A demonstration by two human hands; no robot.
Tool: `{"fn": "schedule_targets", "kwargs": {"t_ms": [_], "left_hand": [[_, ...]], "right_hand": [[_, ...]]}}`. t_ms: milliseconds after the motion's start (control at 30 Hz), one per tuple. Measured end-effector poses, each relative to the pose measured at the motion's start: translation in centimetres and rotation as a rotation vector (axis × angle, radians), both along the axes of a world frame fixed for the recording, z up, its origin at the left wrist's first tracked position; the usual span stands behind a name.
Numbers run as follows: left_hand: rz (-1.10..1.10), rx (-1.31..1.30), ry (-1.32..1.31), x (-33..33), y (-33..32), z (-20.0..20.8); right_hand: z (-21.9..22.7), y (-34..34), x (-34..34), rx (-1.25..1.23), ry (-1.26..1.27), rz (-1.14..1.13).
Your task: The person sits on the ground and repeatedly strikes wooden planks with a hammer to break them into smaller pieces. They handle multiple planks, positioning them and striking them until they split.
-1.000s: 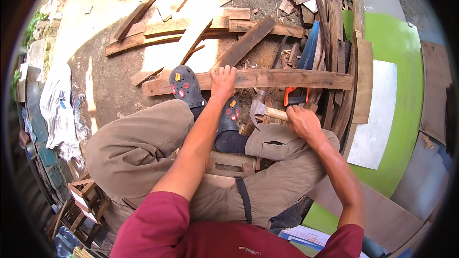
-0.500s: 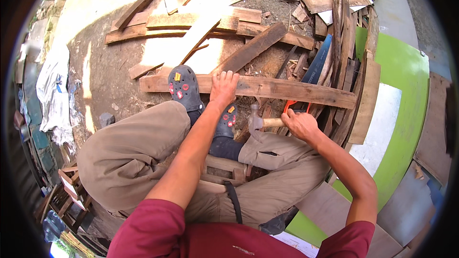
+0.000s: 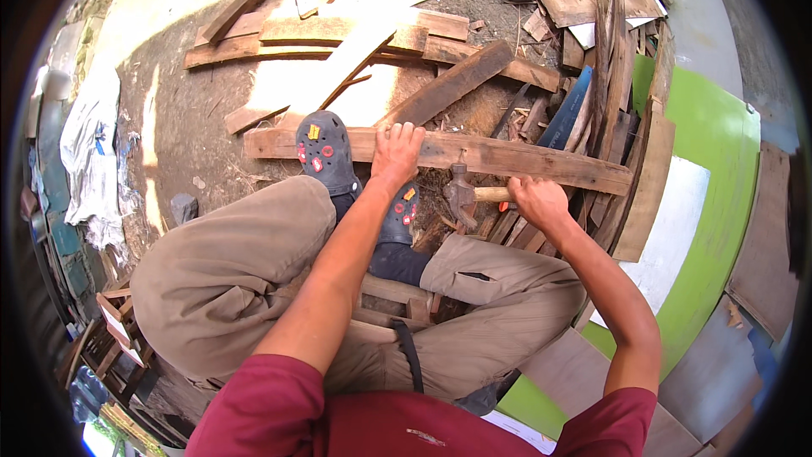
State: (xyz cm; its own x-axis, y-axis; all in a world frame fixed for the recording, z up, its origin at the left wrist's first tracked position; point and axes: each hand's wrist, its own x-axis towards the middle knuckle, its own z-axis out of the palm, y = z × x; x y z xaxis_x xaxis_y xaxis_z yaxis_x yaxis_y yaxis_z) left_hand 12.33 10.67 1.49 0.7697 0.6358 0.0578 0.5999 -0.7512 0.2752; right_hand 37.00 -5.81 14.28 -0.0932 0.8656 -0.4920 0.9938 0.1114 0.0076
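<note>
A long wooden plank (image 3: 524, 157) lies crosswise in front of me, with my left shoe (image 3: 325, 155) resting over its left part. Around the plank's upper edge, near its middle, the fingers of my left hand (image 3: 397, 155) are closed. My right hand (image 3: 540, 201) grips the wooden handle of a claw hammer (image 3: 462, 195). The hammer's head is at the plank's near edge, right of my left hand; a small upright thing, perhaps a nail, shows just above it. Whether the head touches the plank I cannot tell.
Behind the plank lie several loose boards (image 3: 338, 31) and a dark board (image 3: 448, 85). A blue-bladed handsaw (image 3: 568, 110) leans among scrap wood to the right. Beyond it are green sheets (image 3: 710, 135). White sacking (image 3: 91, 156) lies at left, near a grey stone (image 3: 183, 208).
The hammer's head has risen toward the plank and slightly right, and its tilt has changed. My right hand has shifted a little up and right. My left hand stays on the plank.
</note>
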Motion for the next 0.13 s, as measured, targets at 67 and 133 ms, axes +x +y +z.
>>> {"fn": "schedule_targets", "kwargs": {"t_ms": [67, 133], "left_hand": [[-0.004, -0.021, 0.016, 0.2, 0.2, 0.3], [-0.009, 0.010, 0.048, 0.0, 0.2, -0.3]], "right_hand": [[-0.2, -1.2, -0.3, -0.079, 0.094, 0.057], [0.9, -2.2, -1.0, -0.130, 0.140, 0.087]]}}
